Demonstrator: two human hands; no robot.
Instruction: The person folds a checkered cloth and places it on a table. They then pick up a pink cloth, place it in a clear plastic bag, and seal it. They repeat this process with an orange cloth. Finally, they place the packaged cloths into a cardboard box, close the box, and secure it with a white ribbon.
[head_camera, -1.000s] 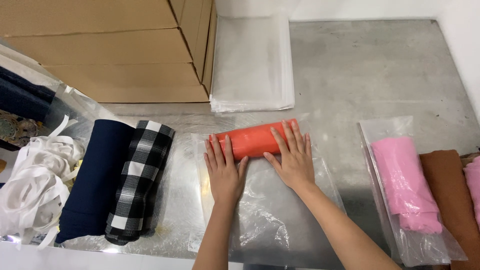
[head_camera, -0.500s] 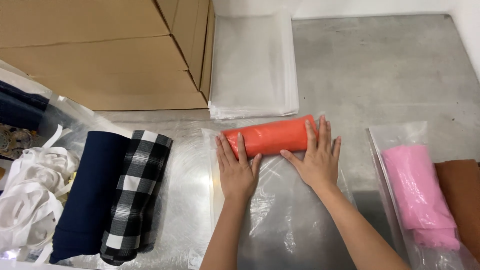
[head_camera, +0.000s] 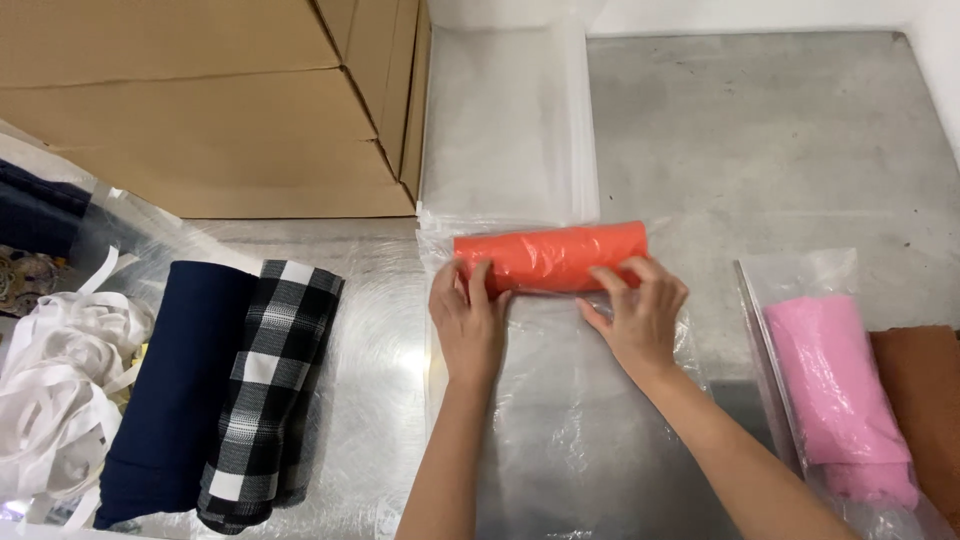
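Orange roll (head_camera: 550, 257) lies crosswise, long axis left-right, both hands on it.

Bare metal table (head_camera: 780, 150) lies open beyond and right of the orange roll (head_camera: 550, 256), while cardboard boxes (head_camera: 220, 110) and stacked clear bags (head_camera: 505, 120) block the far left, folded cloths (head_camera: 215, 390) the left, a bagged pink cloth (head_camera: 830, 390) the right.

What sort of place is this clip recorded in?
Probably a garment packing station: a metal worktable, stacked cardboard boxes, a pile of clear plastic bags, and rolled fabrics, one orange roll in a bag under both hands.
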